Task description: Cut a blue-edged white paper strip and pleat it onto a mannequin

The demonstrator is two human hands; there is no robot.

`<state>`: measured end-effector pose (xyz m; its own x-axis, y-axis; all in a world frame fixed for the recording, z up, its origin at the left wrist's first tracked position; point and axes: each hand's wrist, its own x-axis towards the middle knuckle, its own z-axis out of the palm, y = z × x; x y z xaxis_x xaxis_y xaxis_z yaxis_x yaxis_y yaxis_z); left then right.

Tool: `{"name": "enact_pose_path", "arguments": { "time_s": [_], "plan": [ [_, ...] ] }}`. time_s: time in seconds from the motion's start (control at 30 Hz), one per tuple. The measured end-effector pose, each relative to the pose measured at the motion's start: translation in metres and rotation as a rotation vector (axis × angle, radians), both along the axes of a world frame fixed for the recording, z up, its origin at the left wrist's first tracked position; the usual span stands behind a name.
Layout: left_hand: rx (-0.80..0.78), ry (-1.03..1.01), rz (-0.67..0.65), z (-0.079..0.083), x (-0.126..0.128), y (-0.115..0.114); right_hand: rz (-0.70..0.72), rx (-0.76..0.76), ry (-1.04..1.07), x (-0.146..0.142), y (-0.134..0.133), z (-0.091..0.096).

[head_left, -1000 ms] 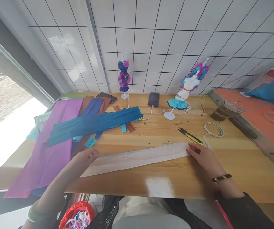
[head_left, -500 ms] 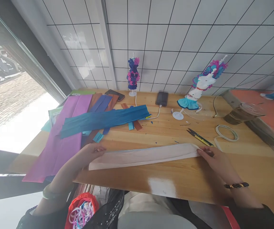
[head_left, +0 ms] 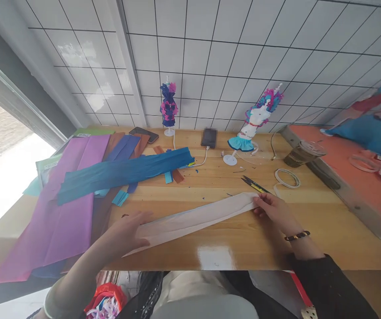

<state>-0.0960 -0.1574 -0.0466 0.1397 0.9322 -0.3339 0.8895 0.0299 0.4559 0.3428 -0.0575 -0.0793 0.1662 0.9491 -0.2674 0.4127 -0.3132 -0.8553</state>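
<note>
A long white strip of thin paper, seemingly crepe paper (head_left: 197,218), stretches at a slant between my two hands above the front of the wooden table. Its right end is pinched between the thumb and fingers of my right hand (head_left: 275,210), which wears a beaded bracelet. Across the strip's left end lies my left hand (head_left: 129,232), fingers stretched along the upper edge and thumb apart on the lower edge. Beyond the strip, a blue crepe paper strip (head_left: 127,172) rests over purple crepe paper sheets (head_left: 74,195). Black-and-yellow scissors or a cutter (head_left: 255,184) lie just past my right hand.
A roll of white tape (head_left: 287,178) and a lidded cup (head_left: 303,154) stand at the right. Along the wall are a decorated unicorn figure (head_left: 252,124), a blue-pink figure (head_left: 169,106), a dark box on a cable (head_left: 209,138) and a phone (head_left: 144,134). Paper scraps dot the table.
My left hand has gone from pinching the strip's upper left corner to lying spread over its left end. The strip slants more, and the view has turned right.
</note>
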Motion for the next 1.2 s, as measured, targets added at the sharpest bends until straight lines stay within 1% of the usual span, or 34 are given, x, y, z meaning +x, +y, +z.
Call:
{"name": "enact_pose_path", "arguments": {
  "time_s": [0.1,0.23,0.3,0.37,0.43,0.5,0.6,0.67,0.73,0.8,0.9,0.97,1.0,1.1,1.13,1.2],
  "plan": [
    [0.001,0.029,-0.028,-0.001,0.008,0.002,-0.002,0.018,0.082,-0.001,-0.001,0.004],
    [-0.052,0.054,-0.039,-0.003,0.005,0.006,-0.006,0.058,0.194,-0.003,-0.003,0.014],
    [-0.021,0.054,-0.030,-0.003,0.002,0.008,-0.020,0.079,0.244,-0.003,-0.005,0.019],
    [0.053,0.036,-0.034,-0.001,-0.001,0.010,-0.037,0.104,0.295,-0.001,-0.006,0.023],
    [0.176,0.020,-0.050,0.004,-0.003,0.013,-0.057,0.137,0.347,0.002,-0.006,0.027],
    [0.366,0.015,-0.074,0.012,-0.004,0.016,-0.077,0.180,0.399,0.005,-0.006,0.032],
    [0.763,0.021,-0.097,0.027,-0.004,0.021,-0.078,0.252,0.535,0.010,-0.009,0.037],
    [1.012,0.030,-0.092,0.033,-0.004,0.022,-0.066,0.289,0.618,0.012,-0.011,0.037],
    [1.183,0.058,-0.112,0.032,-0.007,0.021,-0.059,0.321,0.648,0.014,-0.014,0.035],
    [1.260,0.094,-0.166,0.025,-0.012,0.018,-0.051,0.336,0.629,0.016,-0.018,0.031],
    [1.242,0.125,-0.197,0.004,-0.022,0.010,-0.046,0.305,0.559,0.019,-0.024,0.023],
    [1.175,0.168,-0.197,-0.011,-0.027,0.003,-0.031,0.265,0.454,0.020,-0.028,0.018],
    [1.122,0.182,-0.198,-0.019,-0.029,-0.002,-0.001,0.238,0.367,0.020,-0.030,0.017],
    [0.963,0.215,-0.193,-0.037,-0.035,-0.016,0.183,0.109,0.070,0.019,-0.036,0.012],
    [0.912,0.224,-0.179,-0.042,-0.037,-0.020,0.249,0.071,-0.001,0.018,-0.036,0.011],
    [0.838,0.242,-0.126,-0.050,-0.042,-0.029,0.333,0.034,-0.103,0.018,-0.037,0.008]
  ]
}}
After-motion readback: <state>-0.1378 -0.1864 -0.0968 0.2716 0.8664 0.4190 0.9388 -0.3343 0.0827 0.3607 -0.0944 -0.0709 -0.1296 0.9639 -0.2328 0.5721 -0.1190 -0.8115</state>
